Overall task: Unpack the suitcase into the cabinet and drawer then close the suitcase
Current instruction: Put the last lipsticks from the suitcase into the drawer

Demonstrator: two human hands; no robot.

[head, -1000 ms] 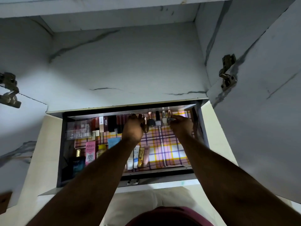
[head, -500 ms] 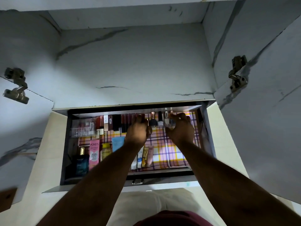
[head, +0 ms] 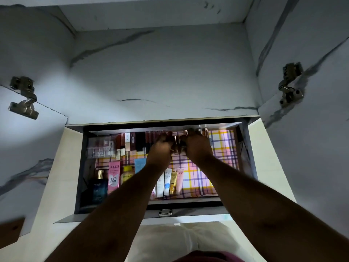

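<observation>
Both hands have been drawn closer together at the back of the open drawer (head: 245, 159) since the earlier frames, until the knuckles nearly touch. The left hand (head: 162, 148) and right hand (head: 196, 146) are curled around small nail polish bottles (head: 176, 146), which show only as dark shapes between the 2 grips; exactly how many are held cannot be told. Just left of the grips, a row of lipsticks (head: 139, 140) stands upright on the plaid liner (head: 222, 157). Nearer the body, tubes (head: 170, 181) lie side by side beneath the forearms. The suitcase is out of view. A likely risk is judged to be toppling: the upright bottles and lipsticks stand packed closely, so a knock from a withdrawing knuckle could set off a chain of falls.
</observation>
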